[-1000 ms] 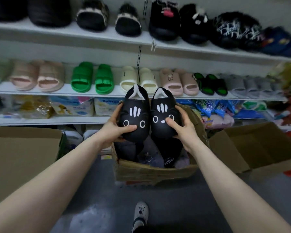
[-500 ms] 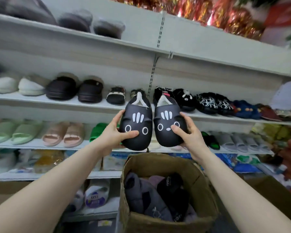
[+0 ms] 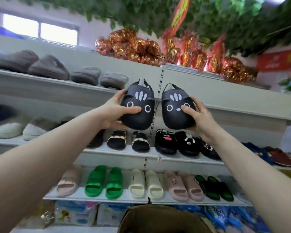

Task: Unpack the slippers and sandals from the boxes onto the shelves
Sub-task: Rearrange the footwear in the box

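My left hand (image 3: 113, 113) grips a black cat-face slipper (image 3: 139, 105) by its toe, thumb across the front. Beside it, my right hand (image 3: 197, 117) grips the matching black slipper (image 3: 175, 107) the same way. Both slippers are raised in front of the upper grey shelf (image 3: 225, 109), just right of several grey fuzzy slippers (image 3: 86, 75). A small gap separates the pair. The open cardboard box (image 3: 158, 217) shows at the bottom edge; its contents are out of view.
Below the held pair, a shelf carries black sandals (image 3: 128, 140) and black plush slippers (image 3: 176, 142). Lower still stand green slides (image 3: 103, 182), cream slides (image 3: 145, 183) and pink slides (image 3: 183, 185). Foil-wrapped decorations (image 3: 158, 49) crown the top shelf. White fluffy slippers (image 3: 18, 128) lie at left.
Both hands have lifted the black slippers from above the box up to the level of the upper shelf. The slippers have spread slightly apart, and my view has tilted upward.
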